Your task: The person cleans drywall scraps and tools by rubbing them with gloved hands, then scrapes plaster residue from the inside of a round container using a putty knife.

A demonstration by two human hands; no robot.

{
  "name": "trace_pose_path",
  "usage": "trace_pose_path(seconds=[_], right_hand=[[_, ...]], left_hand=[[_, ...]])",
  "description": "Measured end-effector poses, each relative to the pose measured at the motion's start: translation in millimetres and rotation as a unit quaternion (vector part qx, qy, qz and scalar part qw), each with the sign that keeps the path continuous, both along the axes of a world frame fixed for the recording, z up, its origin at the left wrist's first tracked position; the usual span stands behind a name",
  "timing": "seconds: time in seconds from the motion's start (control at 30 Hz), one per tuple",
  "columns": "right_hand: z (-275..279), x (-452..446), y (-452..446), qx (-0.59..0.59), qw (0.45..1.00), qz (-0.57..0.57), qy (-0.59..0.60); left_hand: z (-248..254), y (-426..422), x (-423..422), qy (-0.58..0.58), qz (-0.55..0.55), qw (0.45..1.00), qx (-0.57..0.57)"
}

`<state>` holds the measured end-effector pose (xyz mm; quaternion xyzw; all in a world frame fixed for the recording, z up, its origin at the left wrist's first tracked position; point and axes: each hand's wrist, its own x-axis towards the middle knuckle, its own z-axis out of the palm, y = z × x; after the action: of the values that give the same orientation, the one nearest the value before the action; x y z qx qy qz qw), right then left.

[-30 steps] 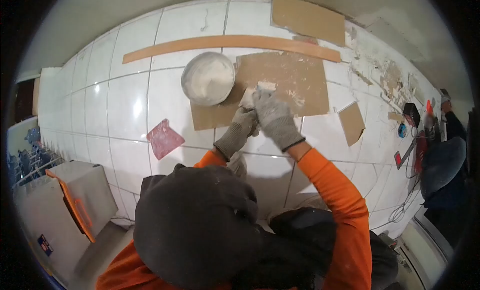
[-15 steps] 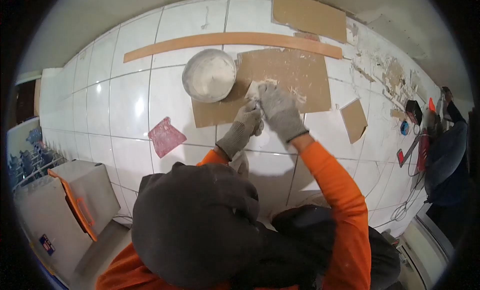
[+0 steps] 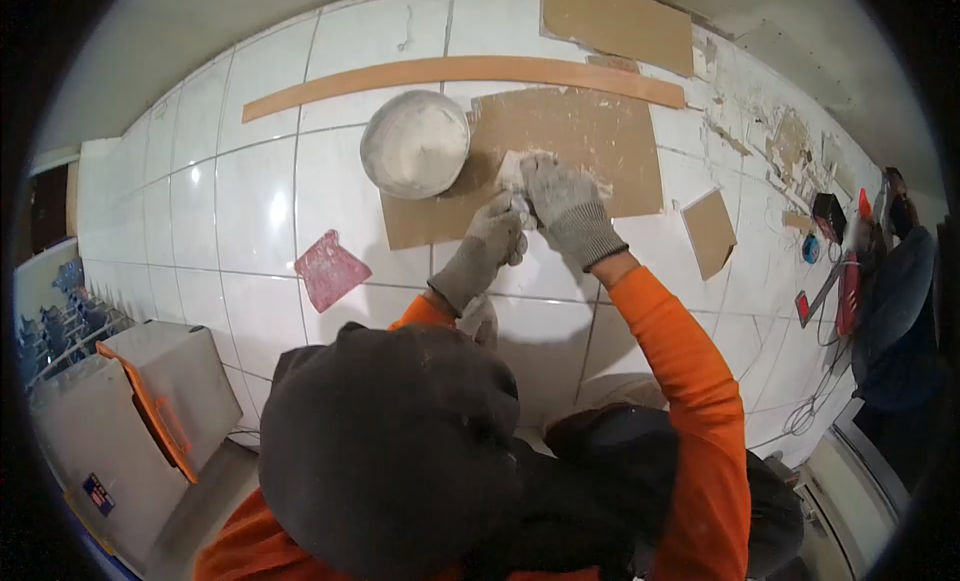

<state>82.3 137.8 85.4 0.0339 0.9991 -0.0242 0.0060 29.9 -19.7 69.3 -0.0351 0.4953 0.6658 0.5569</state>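
Both hands wear grey gloves and meet over the near part of a brown board [image 3: 620, 161] that lies on white tiles. My left hand [image 3: 486, 249] is closed around something small and pale that I cannot make out. Just right of it, my right hand [image 3: 568, 209] is closed, its fingertips against a whitish piece [image 3: 511, 171] on the board. White smears lie beside the fingers. A round bowl [image 3: 415, 145] of white powder or paste rests on the board's left part. A long orange-brown strip [image 3: 460, 71] runs beyond the bowl.
A pink piece [image 3: 332, 271] lies left of my hands, a small brown offcut [image 3: 709, 235] right. Another board [image 3: 617, 26] is at the far edge. Blue tape [image 3: 810, 248] and cables are right, near a person [image 3: 900, 301]. Pale boxes [image 3: 175, 381] stand at left.
My right hand has shifted slightly right and its fingers have moved over the whitish piece. The person at the right has moved a little. The whole view has shifted slightly.
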Motion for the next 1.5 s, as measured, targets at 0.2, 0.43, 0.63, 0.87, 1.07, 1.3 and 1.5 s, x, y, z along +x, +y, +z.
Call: trace_pose_path(seconds=[0.2,0.43,0.63,0.87,1.07,1.3,1.5], right_hand=[[-7,-11,-20,0.059,0.993,-0.056,-0.090],[-3,-13,-13,-0.007,0.992,-0.049,-0.112],[-3,-11,-11,-0.087,0.987,-0.058,-0.118],[20,-11,-16,-0.016,0.979,-0.088,-0.181],[-6,-2,-5,-0.058,0.995,-0.047,-0.072],[-4,-6,-7,-0.055,0.990,-0.070,-0.107],[-14,-1,-9,-0.003,1.000,-0.020,0.004]], left_hand=[[-5,4,5,-0.023,0.030,0.999,-0.016],[-7,5,-2,0.000,0.007,0.999,-0.047],[-14,1,2,-0.007,0.004,1.000,-0.028],[-5,11,-3,-0.023,-0.012,0.994,-0.106],[-4,6,3,-0.006,-0.001,0.997,-0.080],[7,8,1,0.011,-0.006,0.996,-0.094],[7,8,1,0.031,-0.035,0.993,-0.106]])
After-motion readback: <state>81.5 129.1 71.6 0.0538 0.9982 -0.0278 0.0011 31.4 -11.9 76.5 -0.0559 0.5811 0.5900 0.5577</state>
